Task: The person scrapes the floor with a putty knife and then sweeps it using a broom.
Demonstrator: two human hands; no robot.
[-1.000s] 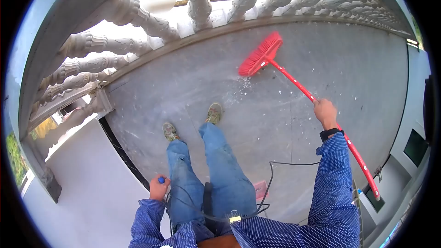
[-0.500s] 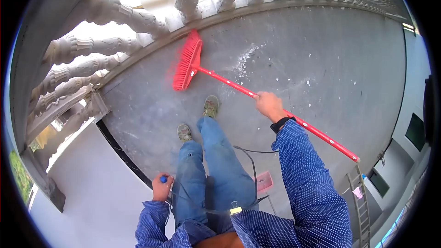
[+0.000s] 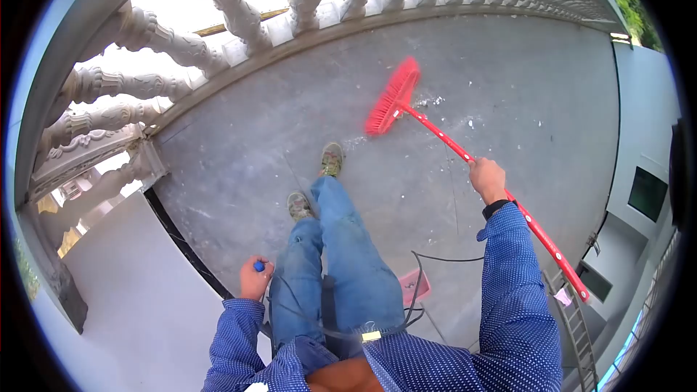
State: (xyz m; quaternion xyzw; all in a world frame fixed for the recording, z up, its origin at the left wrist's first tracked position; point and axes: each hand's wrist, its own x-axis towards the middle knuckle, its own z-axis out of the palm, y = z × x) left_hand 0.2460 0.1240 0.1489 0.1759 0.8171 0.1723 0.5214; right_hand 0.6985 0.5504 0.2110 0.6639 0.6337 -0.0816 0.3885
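My right hand (image 3: 488, 178) is closed around the red handle of a push-style broom (image 3: 454, 147). The broom's red bristle head (image 3: 393, 98) is on the grey floor, blurred by motion, beside white debris (image 3: 433, 101). The handle's free end reaches out to the lower right past my forearm. My left hand (image 3: 255, 279) is low at the left of my leg, its fingers closed around something with a blue rounded end (image 3: 258, 266); the remainder of that thing is hidden.
A pink dustpan (image 3: 421, 292) lies right of my legs, near a black cable (image 3: 446, 258). A balustrade (image 3: 170, 43) curves along the floor's far and left edges. At the lower right a ladder (image 3: 579, 334) stands near the wall, with a pink cloth (image 3: 563, 296) on it.
The broom head has moved right, away from the balustrade's base to the white debris. My right hand has gone right with the handle. My left hand has risen slightly.
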